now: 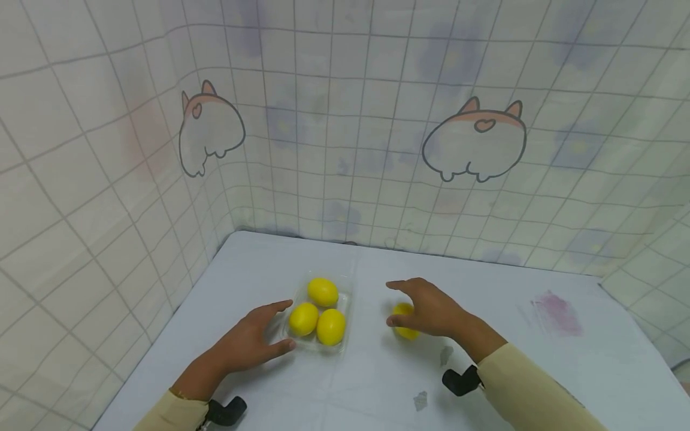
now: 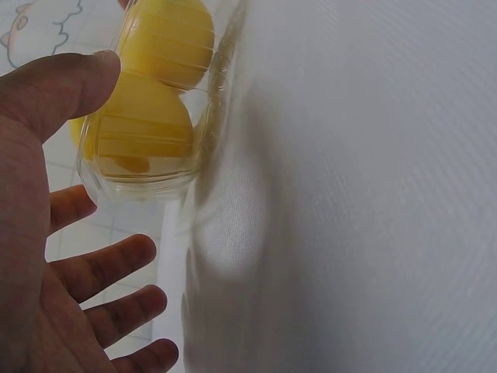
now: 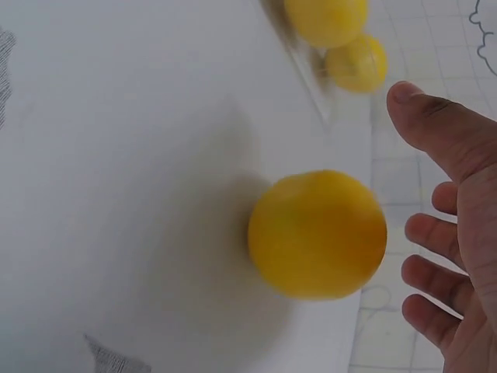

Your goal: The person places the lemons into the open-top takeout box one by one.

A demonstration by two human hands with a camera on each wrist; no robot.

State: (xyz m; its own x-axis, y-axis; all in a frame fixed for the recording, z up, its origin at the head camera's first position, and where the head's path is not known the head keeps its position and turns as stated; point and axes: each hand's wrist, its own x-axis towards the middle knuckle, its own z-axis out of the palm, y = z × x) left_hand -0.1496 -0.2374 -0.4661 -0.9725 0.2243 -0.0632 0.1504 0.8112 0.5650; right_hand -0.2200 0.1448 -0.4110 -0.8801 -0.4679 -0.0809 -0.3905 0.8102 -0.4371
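Note:
A clear plastic tray (image 1: 318,349) sits mid-table with three yellow lemons (image 1: 323,291) in it. My left hand (image 1: 272,328) lies flat just left of the tray, fingers straight. In the left wrist view its thumb (image 2: 70,85) is up against the tray wall (image 2: 147,183), though I cannot tell if it touches. A lone lemon (image 1: 408,333) rests on the table right of the tray. My right hand (image 1: 415,305) hovers over it with spread, relaxed fingers. The right wrist view shows a gap between the lemon (image 3: 317,233) and the thumb (image 3: 435,124).
The table is covered in a white cloth with a pink stain (image 1: 557,311) at the right and small grey marks (image 1: 446,354) near my right wrist. Grid-patterned curtain walls with cartoon prints (image 1: 474,140) close in the back and both sides.

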